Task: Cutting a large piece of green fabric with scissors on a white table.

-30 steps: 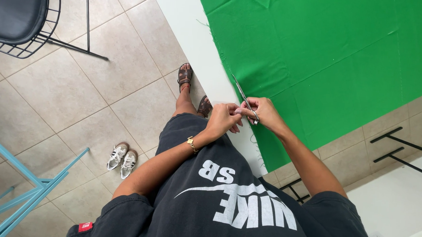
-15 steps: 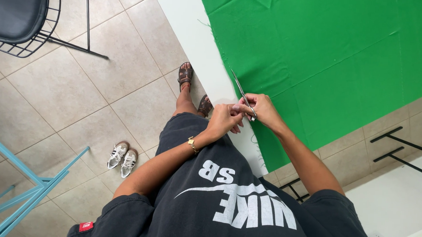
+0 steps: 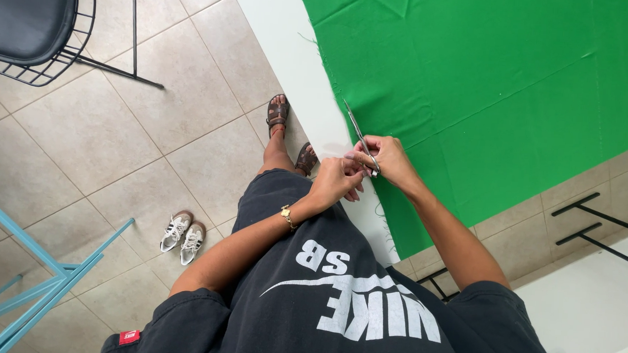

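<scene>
Hand positions first: both meet at the near edge of the green cloth (image 3: 487, 85), which serves as landmark for all entries. Cloth lies spread flat over the white desk (image 3: 278, 34), covering most of it; flat spread probably keeps the edge straight and reachable. A bare strip of desk shows along the cloth's left edge.

Right hand (image 3: 392, 162) sits on the cloth edge, fingers closed around the handles of a pair of scissors (image 3: 360, 136); the blades point away from the body along the edge. Whether the blades are open or shut cannot be told at this size.

Left hand (image 3: 338, 181) sits just beside the right one, off the cloth over the desk strip, fingers curled together; it seems to pinch the fabric edge, likely to keep it taut. A gold bracelet (image 3: 285, 214) sits at its wrist.
</scene>
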